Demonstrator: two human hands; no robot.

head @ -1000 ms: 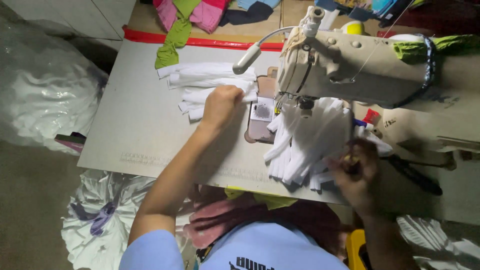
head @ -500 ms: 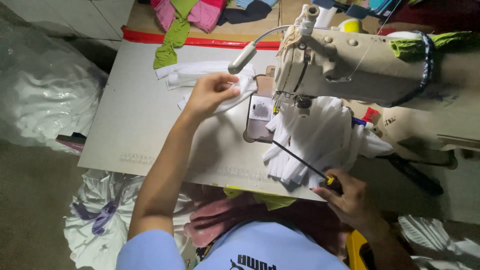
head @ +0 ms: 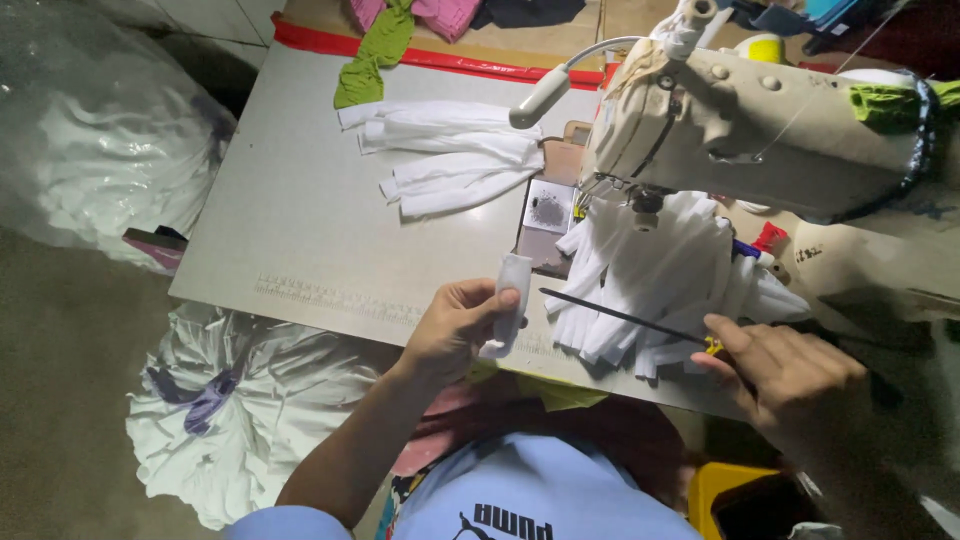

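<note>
The left hand (head: 455, 330) grips one white strip (head: 508, 315) upright at the table (head: 300, 230) edge while the right hand (head: 785, 365) is closed on a thin rod (head: 620, 316) aimed at it — unturned, I judge, one pile (head: 450, 165) lying beyond, another (head: 660, 280) under the machine (head: 760, 130).

The small white fabric tube (head: 508, 318) stood nearly upright at the near edge of the counter (head: 300, 230), a narrow sewn piece with a squared top end and a slightly flared lower end, pinched along its side. The thin dark rod (head: 625, 317) lay almost level, slanting slightly, its free tip pointing toward the tube and stopping just beside it, its other end carrying a small yellow bit.
</note>
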